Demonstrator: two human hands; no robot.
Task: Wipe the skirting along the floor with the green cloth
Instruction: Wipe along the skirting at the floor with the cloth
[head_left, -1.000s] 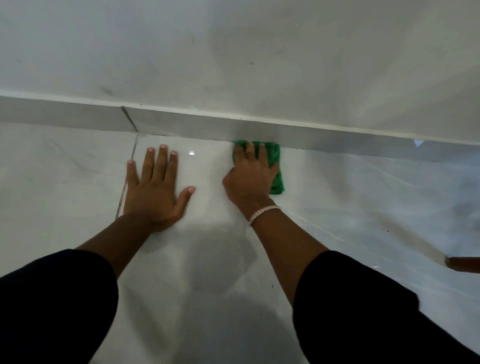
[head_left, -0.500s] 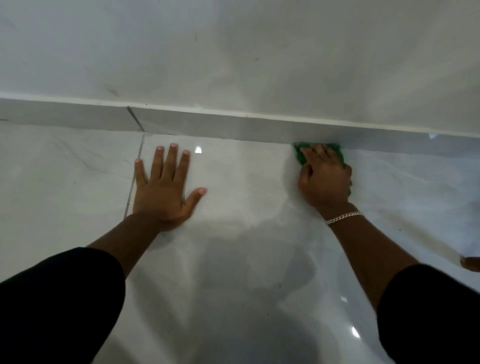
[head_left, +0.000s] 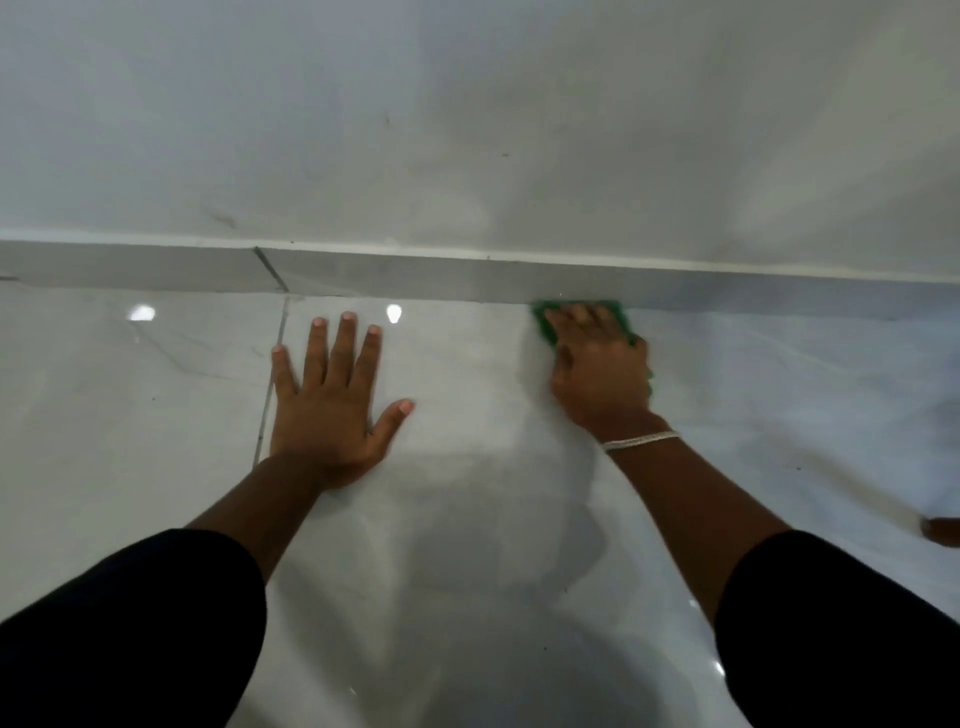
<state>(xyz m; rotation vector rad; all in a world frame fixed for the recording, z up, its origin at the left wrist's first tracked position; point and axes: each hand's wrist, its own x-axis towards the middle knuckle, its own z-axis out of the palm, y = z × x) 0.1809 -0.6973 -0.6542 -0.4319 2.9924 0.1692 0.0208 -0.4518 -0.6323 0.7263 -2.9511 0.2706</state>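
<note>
Green cloth (head_left: 543, 322), grey skirting (head_left: 415, 278), white veined floor (head_left: 156, 415), blk sleeves (head_left: 130, 623).

Green cloth (head_left: 543, 325): a small, bunched piece of bright green fabric, seen only at its edges, lying at the junction of floor and wall, at about 2 o'clock from the centre of the view; its top edge touches the foot of the skirting. Skirting (head_left: 415, 275): a low, pale grey, glossy band running from 9 o'clock to 3 o'clock, capped by a white line, with one slanted joint at about 10 o'clock.
</note>
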